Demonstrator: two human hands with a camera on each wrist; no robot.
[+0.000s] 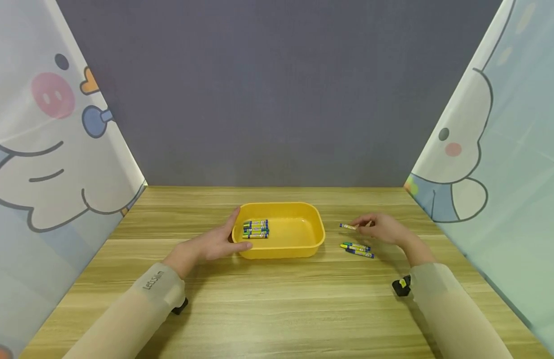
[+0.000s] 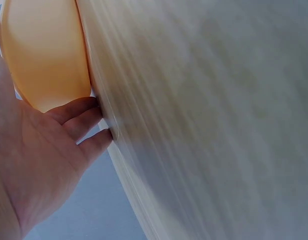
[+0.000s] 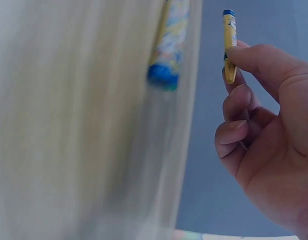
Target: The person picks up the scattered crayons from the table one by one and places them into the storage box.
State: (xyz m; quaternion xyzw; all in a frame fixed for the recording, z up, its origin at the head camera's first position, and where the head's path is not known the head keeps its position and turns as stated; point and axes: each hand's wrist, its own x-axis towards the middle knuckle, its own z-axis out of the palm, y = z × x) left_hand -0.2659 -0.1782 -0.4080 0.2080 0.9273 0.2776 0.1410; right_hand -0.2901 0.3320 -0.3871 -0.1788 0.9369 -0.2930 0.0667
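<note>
Tapering yellow crayon (image 3: 230, 32) with one blue end

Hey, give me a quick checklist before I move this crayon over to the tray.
1. Crayon held: ok, pinched between the thumb and fingers of the right hand.
2. Tray supported: ok, the left hand holds its left end.
3. Room in the tray: ok, its right side is bare.
4. Tray crayons grouped: ok, side by side at the left end.
5. All other crayons in: not ok, three loose crayons lie on the table.
6. Grip firmness: cannot tell.
</note>
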